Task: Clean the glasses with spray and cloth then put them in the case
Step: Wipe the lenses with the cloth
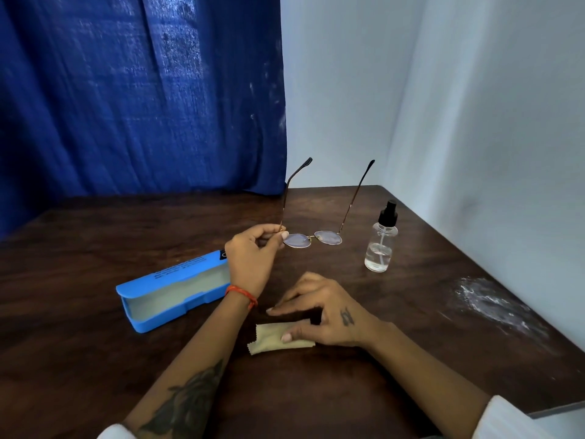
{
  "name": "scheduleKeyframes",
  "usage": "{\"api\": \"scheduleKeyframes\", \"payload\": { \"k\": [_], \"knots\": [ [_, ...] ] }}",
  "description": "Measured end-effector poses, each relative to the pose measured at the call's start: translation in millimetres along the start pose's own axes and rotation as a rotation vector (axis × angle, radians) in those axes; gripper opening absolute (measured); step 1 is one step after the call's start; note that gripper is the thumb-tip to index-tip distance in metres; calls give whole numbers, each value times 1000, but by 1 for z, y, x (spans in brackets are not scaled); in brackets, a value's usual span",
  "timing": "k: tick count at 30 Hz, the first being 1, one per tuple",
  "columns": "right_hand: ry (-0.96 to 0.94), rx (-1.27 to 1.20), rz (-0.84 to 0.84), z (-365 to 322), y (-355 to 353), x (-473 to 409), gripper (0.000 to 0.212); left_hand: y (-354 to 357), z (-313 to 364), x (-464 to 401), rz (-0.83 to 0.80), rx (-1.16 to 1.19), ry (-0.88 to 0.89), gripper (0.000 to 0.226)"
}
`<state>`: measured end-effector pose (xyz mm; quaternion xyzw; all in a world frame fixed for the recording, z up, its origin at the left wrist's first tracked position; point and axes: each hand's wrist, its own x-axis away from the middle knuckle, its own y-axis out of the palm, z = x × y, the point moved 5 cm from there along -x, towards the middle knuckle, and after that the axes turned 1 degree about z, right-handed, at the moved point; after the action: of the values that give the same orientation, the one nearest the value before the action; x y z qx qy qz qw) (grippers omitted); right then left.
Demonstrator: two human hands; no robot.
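My left hand (253,258) pinches the left hinge of thin metal-framed glasses (329,237), holding them above the table with the lenses down and both temples pointing up and away. My right hand (329,312) rests with spread fingers over a folded yellowish cloth (272,339) on the table, the thumb pressing on the cloth. A clear spray bottle (380,245) with a black pump top stands upright to the right of the glasses. A blue glasses case (158,312) lies open on the left, partly behind my left wrist.
The dark wooden table (95,359) fills the view, with a white powdery smear (493,302) near its right edge. A blue curtain (142,90) hangs behind the table and a pale wall (474,106) stands at the right.
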<state>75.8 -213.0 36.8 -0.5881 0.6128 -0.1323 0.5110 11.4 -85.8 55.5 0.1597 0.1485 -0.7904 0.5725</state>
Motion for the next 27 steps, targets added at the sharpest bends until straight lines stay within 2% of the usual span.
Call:
{"api": "scheduleKeyframes", "payload": {
  "k": [4,10,12,15,17,19,22,27],
  "knots": [
    [22,-26,-112,-2,10,-1,33,1,-4,1,-21,35,-53,13],
    [89,-102,-45,0,4,-4,14,2,-7,2,-51,28,-74,12],
    [160,-136,105,10,-11,-2,13,2,-8,2,-48,23,-79,12],
    [354,-237,517,31,-42,6,24,0,-6,5,-53,-39,-38,14],
    [422,-161,727,37,-55,11,22,0,-5,9,-64,-59,-30,16],
    [453,-45,821,36,-57,11,19,1,-3,14,-66,-61,-22,16],
    [449,83,798,27,-46,2,19,2,2,23,-50,-97,18,15],
    [335,199,533,11,-18,-11,28,-11,2,36,12,-179,75,16]
  ]
}}
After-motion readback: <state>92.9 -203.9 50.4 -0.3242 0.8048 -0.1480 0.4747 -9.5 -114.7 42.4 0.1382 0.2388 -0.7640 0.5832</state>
